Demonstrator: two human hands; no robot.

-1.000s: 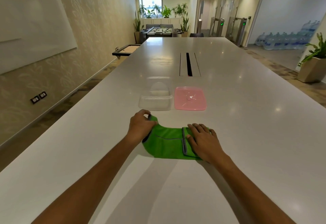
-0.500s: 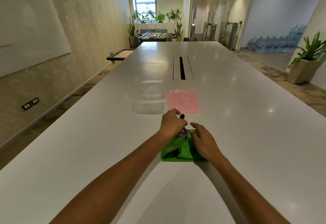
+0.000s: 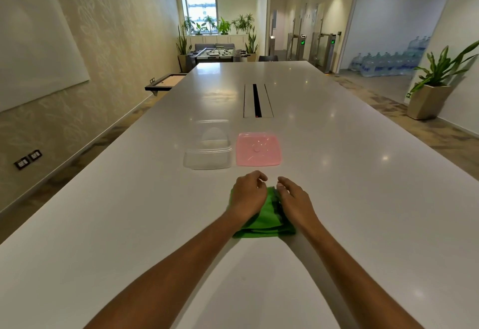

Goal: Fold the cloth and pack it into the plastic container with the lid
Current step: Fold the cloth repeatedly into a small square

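A green cloth (image 3: 268, 221) lies folded into a small thick bundle on the white table (image 3: 129, 225), in front of me. My left hand (image 3: 248, 195) rests palm down on its left part, fingers loosely curled over the far edge. My right hand (image 3: 294, 199) rests on the right part, its fingertips just past the far edge. Neither hand pinches the cloth. Just beyond the hands stands a clear plastic container (image 3: 207, 151), open and empty. A pink lid (image 3: 258, 149) lies flat on the table to its right.
A long cable slot (image 3: 256, 100) runs down the table's middle beyond the container. The table's left edge drops to the floor by a wall. Potted plants, a foosball table and water bottles stand far off.
My left hand carried the cloth's left end over to the right, halving the bundle. Both hands have now let go and lie on top of it.
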